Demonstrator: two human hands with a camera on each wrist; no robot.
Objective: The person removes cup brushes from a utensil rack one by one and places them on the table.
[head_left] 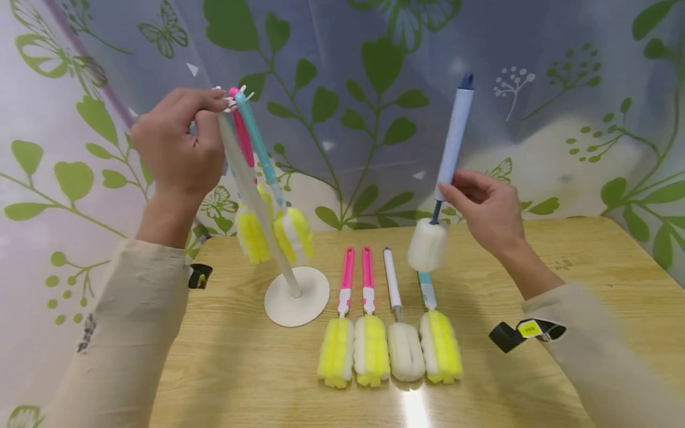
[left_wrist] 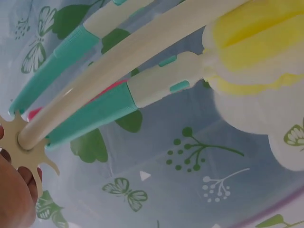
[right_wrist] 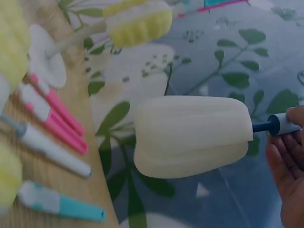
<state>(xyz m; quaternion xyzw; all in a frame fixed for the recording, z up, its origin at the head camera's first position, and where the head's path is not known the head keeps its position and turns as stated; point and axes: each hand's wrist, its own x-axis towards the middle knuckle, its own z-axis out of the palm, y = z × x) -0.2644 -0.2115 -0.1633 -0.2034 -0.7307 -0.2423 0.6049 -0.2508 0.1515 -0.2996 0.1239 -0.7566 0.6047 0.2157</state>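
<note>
My left hand (head_left: 179, 142) grips the top of a white stand (head_left: 310, 303) with a round base, beside its ring of hooks (left_wrist: 35, 164). Brushes with teal handles (head_left: 255, 139) and a pink handle (head_left: 243, 137) hang from those hooks, their yellow and white sponge heads (head_left: 294, 235) pointing down. On the right, my right hand (head_left: 489, 208) pinches a sponge brush by the lower end of its light blue handle (head_left: 457, 131). Its white sponge head (right_wrist: 190, 137) hangs downward above the table, clear of the brushes lying there.
On the wooden table (head_left: 225, 362), several brushes lie in a row: two pink-handled brushes (head_left: 367, 273), a white-handled one (head_left: 392, 279) and a teal-handled one (head_left: 426, 291). Their sponge heads face the near edge. Behind the table hangs a leaf-patterned curtain (head_left: 332, 35).
</note>
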